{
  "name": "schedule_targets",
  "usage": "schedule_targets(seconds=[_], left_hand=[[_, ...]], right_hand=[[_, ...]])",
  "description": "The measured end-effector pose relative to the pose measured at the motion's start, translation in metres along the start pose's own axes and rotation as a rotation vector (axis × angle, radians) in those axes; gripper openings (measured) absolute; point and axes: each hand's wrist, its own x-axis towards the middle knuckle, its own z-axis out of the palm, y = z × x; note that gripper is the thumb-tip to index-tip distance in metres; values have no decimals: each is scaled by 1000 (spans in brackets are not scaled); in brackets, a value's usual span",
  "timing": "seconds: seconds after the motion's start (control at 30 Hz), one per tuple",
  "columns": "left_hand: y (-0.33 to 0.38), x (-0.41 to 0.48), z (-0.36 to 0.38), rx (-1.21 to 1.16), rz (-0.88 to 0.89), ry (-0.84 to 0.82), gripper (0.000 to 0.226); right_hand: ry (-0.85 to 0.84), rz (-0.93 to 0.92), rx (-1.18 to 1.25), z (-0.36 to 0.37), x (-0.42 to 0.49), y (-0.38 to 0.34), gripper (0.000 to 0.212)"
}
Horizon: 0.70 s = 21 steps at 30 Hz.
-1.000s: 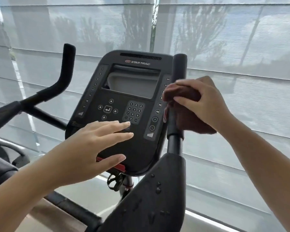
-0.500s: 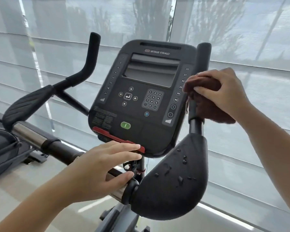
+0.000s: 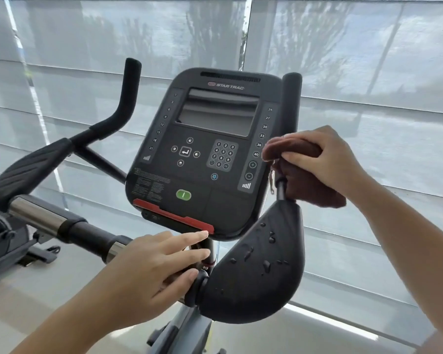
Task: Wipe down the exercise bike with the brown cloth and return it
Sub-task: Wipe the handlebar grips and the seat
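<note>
Brown cloth [image 3: 310, 187] is bunched round the right handlebar post [image 3: 290, 103], and the right hand [image 3: 325, 159] is clamped over it, just beside the console [image 3: 215, 154]. That post stands upright, so I'd expect a stroke along it. The left hand [image 3: 151, 272] sits well below, fingers straight, gripping nothing.

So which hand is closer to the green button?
Left. The left hand is just below the green button, fingertips by the red strip. The right hand is off to its right, holding the brown cloth round the handlebar post.
</note>
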Motion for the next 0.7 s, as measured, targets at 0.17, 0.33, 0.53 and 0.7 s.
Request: schedule_targets(seconds=[0.17, 0.33, 0.53, 0.7], left_hand=[[3, -1, -4, 31, -22, 7, 40], [9, 22, -20, 85, 21, 74, 45], [22, 86, -39, 160, 35, 169, 52], [23, 154, -37, 249, -56, 117, 53]], right_hand=[[-93, 71, 71, 14, -16, 1, 21], [-246, -81, 161, 0, -51, -3, 28], [257, -63, 261, -16, 2, 28, 32], [465, 12, 481, -7, 82, 45, 30]])
